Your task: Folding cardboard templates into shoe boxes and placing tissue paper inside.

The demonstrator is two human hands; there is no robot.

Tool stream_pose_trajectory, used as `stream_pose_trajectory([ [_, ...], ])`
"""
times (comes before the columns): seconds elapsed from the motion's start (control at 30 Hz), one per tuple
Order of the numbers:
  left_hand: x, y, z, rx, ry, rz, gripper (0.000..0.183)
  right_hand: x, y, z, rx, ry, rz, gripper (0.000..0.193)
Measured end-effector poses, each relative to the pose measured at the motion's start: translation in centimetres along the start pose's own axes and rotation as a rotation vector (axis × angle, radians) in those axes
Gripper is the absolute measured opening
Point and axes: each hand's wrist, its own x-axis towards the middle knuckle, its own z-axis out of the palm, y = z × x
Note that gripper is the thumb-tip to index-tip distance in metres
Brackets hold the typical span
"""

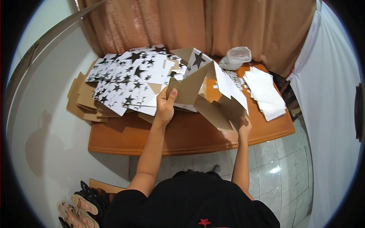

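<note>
Between my hands, above the wooden table, I hold up a partly folded cardboard box (pixel 188 88). Its inner faces are plain brown, and its outside is white with black stars. My left hand (pixel 165 105) grips a brown flap at the left, thumb on the near face. At the right lower end, my right hand (pixel 244 129) is closed around the edge of another panel; some of its fingers are hidden by the card. A pile of flat star-printed box sheets (pixel 127 78) lies on the table to the left of the box.
The wooden table (pixel 125 138) stands against brown curtains (pixel 171 24). White paper sheets (pixel 266 93) lie at its right, beside a translucent plastic bag (pixel 236 57) and small scattered pieces. Brown cardboard (pixel 78 95) sticks out at the left end. Shoes (pixel 85 205) sit on the lower left floor.
</note>
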Motion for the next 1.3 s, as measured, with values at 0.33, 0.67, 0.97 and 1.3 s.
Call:
stream_pose_trajectory([
  [0.33, -3.5, -12.7, 5.6, -0.362, 0.204, -0.253, 0.029, 9.7, -4.1, -12.6, -0.290, 0.008, -0.177, 0.028],
  [0.67, -10.0, -15.4, 7.5, -0.058, 0.422, -0.659, 0.028, 15.0, -3.5, -17.9, -0.405, -0.187, 0.056, 0.025],
  [0.97, -10.1, -16.3, 7.5, 0.262, 0.624, -0.740, 0.022, 17.8, -0.5, -16.8, -0.700, -0.321, 0.031, 0.032],
  [1.3, -10.3, -17.3, 9.0, 1.282, 0.264, -0.497, 0.029, 16.2, -0.2, -16.5, -0.920, -0.220, 0.075, 0.027],
])
